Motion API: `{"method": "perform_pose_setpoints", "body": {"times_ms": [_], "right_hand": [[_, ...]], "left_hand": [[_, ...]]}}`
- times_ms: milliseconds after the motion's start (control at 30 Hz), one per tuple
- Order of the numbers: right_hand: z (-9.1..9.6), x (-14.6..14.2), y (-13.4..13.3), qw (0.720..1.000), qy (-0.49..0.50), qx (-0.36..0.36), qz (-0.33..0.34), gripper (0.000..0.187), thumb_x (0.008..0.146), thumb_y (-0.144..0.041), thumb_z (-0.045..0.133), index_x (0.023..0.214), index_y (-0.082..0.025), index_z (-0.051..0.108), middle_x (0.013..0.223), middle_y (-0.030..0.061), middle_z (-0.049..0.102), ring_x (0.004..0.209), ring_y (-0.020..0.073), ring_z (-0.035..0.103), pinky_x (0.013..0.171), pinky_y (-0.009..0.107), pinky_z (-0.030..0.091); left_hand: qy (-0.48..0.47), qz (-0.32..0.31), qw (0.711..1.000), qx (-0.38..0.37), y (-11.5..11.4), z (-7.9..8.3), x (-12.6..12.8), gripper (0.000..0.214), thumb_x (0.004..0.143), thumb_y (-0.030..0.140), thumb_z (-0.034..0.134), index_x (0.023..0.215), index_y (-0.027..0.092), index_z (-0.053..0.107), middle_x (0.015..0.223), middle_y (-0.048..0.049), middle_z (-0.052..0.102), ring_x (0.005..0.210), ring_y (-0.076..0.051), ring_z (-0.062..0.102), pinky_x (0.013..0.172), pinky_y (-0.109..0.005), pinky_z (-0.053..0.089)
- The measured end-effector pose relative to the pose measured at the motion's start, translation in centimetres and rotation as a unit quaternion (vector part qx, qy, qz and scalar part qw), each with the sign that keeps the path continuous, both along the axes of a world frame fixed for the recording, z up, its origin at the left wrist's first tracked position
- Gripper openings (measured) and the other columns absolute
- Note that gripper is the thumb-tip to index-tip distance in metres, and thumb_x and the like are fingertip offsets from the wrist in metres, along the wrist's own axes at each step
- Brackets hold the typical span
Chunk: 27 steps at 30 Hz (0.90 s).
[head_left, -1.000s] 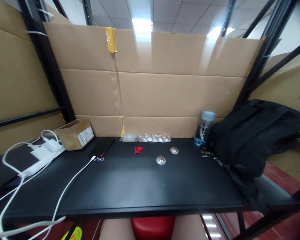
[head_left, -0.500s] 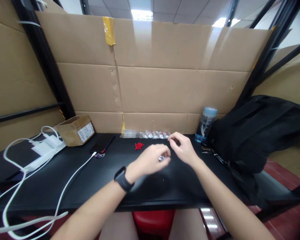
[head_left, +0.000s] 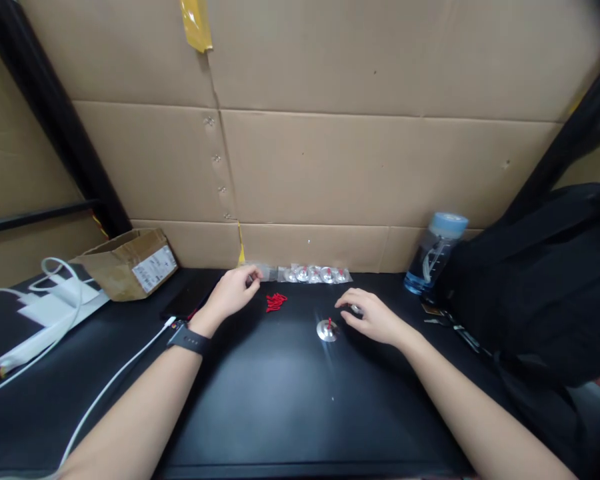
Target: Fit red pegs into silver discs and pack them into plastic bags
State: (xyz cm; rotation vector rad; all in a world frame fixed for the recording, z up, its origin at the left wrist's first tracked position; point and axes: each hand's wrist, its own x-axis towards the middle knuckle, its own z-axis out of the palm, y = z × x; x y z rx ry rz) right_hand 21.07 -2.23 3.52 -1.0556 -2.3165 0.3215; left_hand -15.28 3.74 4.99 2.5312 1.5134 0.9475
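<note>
A silver metal disc (head_left: 326,331) with a red peg standing up from its middle sits on the black table. My right hand (head_left: 373,317) is just right of it, thumb and fingers apart and not touching it. A small shiny spot shows between those fingers; I cannot tell what it is. At the table's back, my left hand (head_left: 236,291) has its fingers curled at the clear plastic bags (head_left: 267,271); what they grip, if anything, is hidden. A small pile of red pegs (head_left: 276,302) lies right of this hand. Behind it, several bagged silver discs (head_left: 315,274) form a row.
An open cardboard box (head_left: 140,263), a phone (head_left: 187,297) on a white cable and a white power strip (head_left: 45,333) are at left. A water bottle (head_left: 435,253) and a black backpack (head_left: 535,280) stand at right. A cardboard wall (head_left: 305,167) closes the back.
My left hand has moved left and back to the plastic bags. The disc with the red peg now shows on the table. The view has tilted down.
</note>
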Motion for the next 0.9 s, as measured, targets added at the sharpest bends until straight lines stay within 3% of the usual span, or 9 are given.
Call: {"method": "perform_pose_setpoints", "body": {"times_ms": [133, 300, 400, 500, 567, 733, 900], "right_hand": [[-1.0, 1.2, 1.0, 0.999, -0.024, -0.018, -0.040, 0.019, 0.088, -0.018, 0.062, 0.103, -0.024, 0.071, 0.106, 0.0063, 0.069, 0.096, 0.0220, 0.064, 0.089, 0.038, 0.051], [-1.6, 1.9, 1.5, 0.989, -0.099, 0.016, -0.113, 0.028, 0.087, -0.023, 0.064, 0.115, -0.023, 0.068, 0.121, 0.0104, 0.066, 0.111, 0.0290, 0.059, 0.095, 0.045, 0.047], [-1.8, 2.6, 1.9, 0.981, -0.121, 0.003, -0.149, 0.032, 0.087, -0.023, 0.063, 0.118, -0.021, 0.067, 0.119, 0.0117, 0.067, 0.109, 0.0299, 0.061, 0.092, 0.044, 0.047], [-1.9, 3.2, 2.3, 0.986, -0.107, -0.030, -0.126, 0.026, 0.086, -0.019, 0.062, 0.111, -0.020, 0.068, 0.104, 0.0097, 0.070, 0.094, 0.0246, 0.065, 0.086, 0.037, 0.049], [-1.8, 3.4, 2.5, 0.989, -0.092, -0.033, -0.113, 0.024, 0.085, -0.018, 0.063, 0.108, -0.019, 0.068, 0.098, 0.0082, 0.071, 0.089, 0.0231, 0.065, 0.083, 0.035, 0.049], [-1.3, 3.3, 2.2, 0.992, -0.057, -0.034, -0.103, 0.015, 0.086, -0.021, 0.063, 0.100, -0.021, 0.069, 0.093, 0.0057, 0.071, 0.084, 0.0211, 0.065, 0.079, 0.033, 0.050], [-0.8, 2.7, 1.8, 0.995, 0.005, -0.014, -0.097, 0.019, 0.086, -0.026, 0.067, 0.104, -0.022, 0.068, 0.096, 0.0056, 0.072, 0.084, 0.0208, 0.066, 0.079, 0.034, 0.052]], "left_hand": [[0.018, -0.015, 0.999, -0.025, -0.1, -0.9, 0.8, 0.015, 0.087, 0.019, 0.052, 0.094, 0.021, 0.065, 0.089, -0.0031, 0.070, 0.081, -0.019, 0.064, 0.077, -0.030, 0.048], [0.039, -0.116, 0.992, -0.013, -2.5, -1.8, 5.2, 0.018, 0.094, 0.021, 0.049, 0.105, 0.022, 0.064, 0.101, -0.0049, 0.068, 0.094, -0.021, 0.063, 0.087, -0.033, 0.048], [0.083, -0.126, 0.989, 0.001, -3.5, -1.8, 6.7, 0.029, 0.091, 0.014, 0.049, 0.114, 0.024, 0.062, 0.111, -0.0057, 0.067, 0.103, -0.023, 0.060, 0.092, -0.038, 0.047], [0.088, -0.105, 0.991, -0.007, -3.2, -1.6, 6.1, 0.044, 0.079, 0.001, 0.045, 0.113, 0.023, 0.062, 0.111, -0.0064, 0.067, 0.103, -0.023, 0.060, 0.092, -0.038, 0.047], [0.073, -0.095, 0.993, -0.018, -2.5, -1.3, 4.8, 0.043, 0.075, 0.000, 0.045, 0.106, 0.022, 0.064, 0.105, -0.0067, 0.067, 0.099, -0.022, 0.060, 0.089, -0.036, 0.048], [0.075, -0.104, 0.990, -0.055, -1.2, -0.4, 1.8, 0.009, 0.082, 0.023, 0.062, 0.085, 0.021, 0.070, 0.088, -0.0039, 0.069, 0.083, -0.020, 0.063, 0.079, -0.032, 0.049], [0.115, -0.136, 0.982, -0.063, -0.8, -0.6, 1.3, 0.010, 0.083, 0.029, 0.068, 0.085, 0.025, 0.076, 0.090, -0.0043, 0.071, 0.086, -0.021, 0.065, 0.083, -0.032, 0.048]]}}
